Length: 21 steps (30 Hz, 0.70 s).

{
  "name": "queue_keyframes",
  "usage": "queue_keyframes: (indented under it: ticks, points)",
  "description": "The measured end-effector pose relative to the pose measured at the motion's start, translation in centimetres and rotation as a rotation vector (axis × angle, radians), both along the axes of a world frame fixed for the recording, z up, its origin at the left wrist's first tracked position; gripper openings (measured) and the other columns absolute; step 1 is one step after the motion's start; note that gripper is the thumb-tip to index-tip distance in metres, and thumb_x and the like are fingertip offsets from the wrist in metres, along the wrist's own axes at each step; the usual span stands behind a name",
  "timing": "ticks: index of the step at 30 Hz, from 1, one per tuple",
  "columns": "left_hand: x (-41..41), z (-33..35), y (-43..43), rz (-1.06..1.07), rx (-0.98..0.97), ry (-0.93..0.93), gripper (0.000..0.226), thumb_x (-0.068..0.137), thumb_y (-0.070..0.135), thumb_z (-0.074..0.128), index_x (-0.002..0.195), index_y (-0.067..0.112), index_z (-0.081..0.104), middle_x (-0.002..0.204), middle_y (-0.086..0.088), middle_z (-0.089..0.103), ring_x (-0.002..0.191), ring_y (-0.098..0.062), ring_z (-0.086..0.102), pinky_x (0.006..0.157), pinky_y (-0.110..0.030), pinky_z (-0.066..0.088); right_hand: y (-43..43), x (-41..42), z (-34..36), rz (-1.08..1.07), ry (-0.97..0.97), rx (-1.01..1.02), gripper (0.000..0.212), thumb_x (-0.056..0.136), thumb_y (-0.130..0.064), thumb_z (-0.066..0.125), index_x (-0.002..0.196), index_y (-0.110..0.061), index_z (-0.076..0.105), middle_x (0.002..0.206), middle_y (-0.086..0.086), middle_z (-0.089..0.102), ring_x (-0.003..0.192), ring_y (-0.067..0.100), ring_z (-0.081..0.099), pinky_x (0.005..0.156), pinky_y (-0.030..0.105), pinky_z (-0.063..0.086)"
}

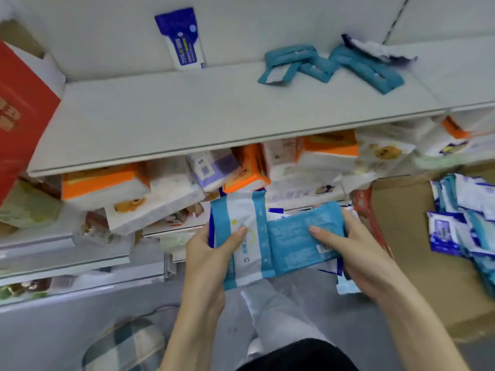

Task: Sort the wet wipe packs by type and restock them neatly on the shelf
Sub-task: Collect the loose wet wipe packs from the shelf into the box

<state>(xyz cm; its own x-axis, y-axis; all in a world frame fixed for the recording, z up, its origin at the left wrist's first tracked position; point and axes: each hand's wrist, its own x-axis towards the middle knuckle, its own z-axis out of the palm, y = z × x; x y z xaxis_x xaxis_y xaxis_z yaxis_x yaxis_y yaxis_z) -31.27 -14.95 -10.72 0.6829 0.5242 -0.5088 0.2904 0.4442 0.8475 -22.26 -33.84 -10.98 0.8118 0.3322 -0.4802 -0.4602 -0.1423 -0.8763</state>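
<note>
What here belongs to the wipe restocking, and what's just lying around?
Job: white-and-teal wipe pack, left hand; teal plastic pack, right hand; teal packs on white shelf; blue-and-white packs in cardboard box.
Lying about: orange-and-white tissue boxes; red carton.

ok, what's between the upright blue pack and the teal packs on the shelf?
Bare shelf between upright blue pack and teal packs, head view.

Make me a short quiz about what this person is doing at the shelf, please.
1. True or false: the left hand grips a white plastic wipe pack with teal bands.
2. The right hand holds: A) a solid teal plastic pack, B) an orange carton, C) nothing?
3. Fill in: the dark blue-and-white pack on the white metal shelf stands against the back ____.
Key: 1 true; 2 A; 3 wall.
</note>
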Motion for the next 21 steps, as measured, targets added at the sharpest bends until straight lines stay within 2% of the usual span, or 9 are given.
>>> queue_keyframes:
  ticks: [4, 6, 9, 11, 16, 19, 21]
  points:
    - [-3.9, -0.7, -5.7, -0.103, -0.144, 0.007, 0.023, 0.081, 0.004, 0.067, 0.103, 0.012, 0.066, 0.097, -0.010, 0.074, 0.083, -0.023, 0.072, 0.071, -0.036, 0.060, -6.6, -5.4, 0.8, -0.138, -0.074, -0.080, 0.044, 0.076, -0.001, 0.074, 0.112, -0.020, 0.058, 0.101, 0.004, 0.069, 0.086, 0.010, 0.068, 0.066, 0.024, 0.056]
    - [-4.3, -0.6, -8.7, -0.173, -0.198, -0.007, 0.026, 0.083, 0.004, 0.064, 0.108, 0.009, 0.064, 0.101, -0.011, 0.073, 0.086, -0.024, 0.071, 0.070, -0.036, 0.060, -9.9, -6.8, 1.8, -0.231, -0.106, -0.090, 0.054, 0.073, 0.003, 0.076, 0.115, -0.025, 0.057, 0.098, 0.002, 0.067, 0.079, 0.009, 0.067, 0.058, 0.026, 0.055]
    - [-4.1, -0.5, -13.0, -0.254, -0.233, -0.022, 0.025, 0.087, 0.006, 0.061, 0.111, 0.010, 0.062, 0.102, -0.010, 0.073, 0.086, -0.023, 0.072, 0.067, -0.036, 0.060, -14.5, -8.4, 2.4, -0.381, -0.098, -0.054, 0.065, 0.071, 0.007, 0.076, 0.118, -0.034, 0.056, 0.102, 0.004, 0.067, 0.084, 0.020, 0.068, 0.067, 0.043, 0.058]
    - [-3.7, -0.5, -15.7, -0.308, -0.248, -0.012, 0.023, 0.089, 0.007, 0.059, 0.112, 0.010, 0.061, 0.102, -0.010, 0.073, 0.086, -0.024, 0.072, 0.066, -0.036, 0.060, -17.5, -9.4, 2.3, -0.487, -0.089, -0.051, 0.067, 0.070, 0.005, 0.077, 0.117, -0.038, 0.056, 0.102, 0.002, 0.068, 0.086, 0.022, 0.068, 0.072, 0.047, 0.057]
    - [-1.8, -2.0, -22.9, -0.439, -0.244, 0.039, 0.019, 0.089, 0.000, 0.056, 0.107, 0.008, 0.060, 0.093, -0.010, 0.074, 0.075, -0.021, 0.072, 0.055, -0.029, 0.058, -25.6, -10.5, 0.8, -0.697, -0.021, -0.044, 0.058, 0.076, -0.004, 0.076, 0.117, -0.039, 0.054, 0.108, 0.000, 0.065, 0.085, 0.020, 0.069, 0.058, 0.033, 0.054]
    - [-0.1, -3.9, -28.2, -0.516, -0.229, 0.095, 0.022, 0.089, -0.004, 0.054, 0.108, 0.005, 0.059, 0.092, -0.011, 0.074, 0.075, -0.023, 0.072, 0.056, -0.030, 0.057, -31.1, -10.1, -1.4, -0.782, 0.025, -0.049, 0.058, 0.079, -0.003, 0.073, 0.122, -0.035, 0.050, 0.115, 0.002, 0.062, 0.091, 0.022, 0.068, 0.062, 0.034, 0.055]
    - [1.4, -5.5, -32.4, -0.541, -0.209, 0.141, 0.024, 0.089, -0.005, 0.054, 0.109, 0.007, 0.060, 0.095, -0.012, 0.074, 0.080, -0.026, 0.072, 0.063, -0.034, 0.057, -35.1, -9.4, -3.1, -0.831, 0.075, -0.057, 0.058, 0.079, 0.000, 0.071, 0.122, -0.034, 0.050, 0.115, 0.004, 0.061, 0.092, 0.025, 0.067, 0.064, 0.035, 0.055]
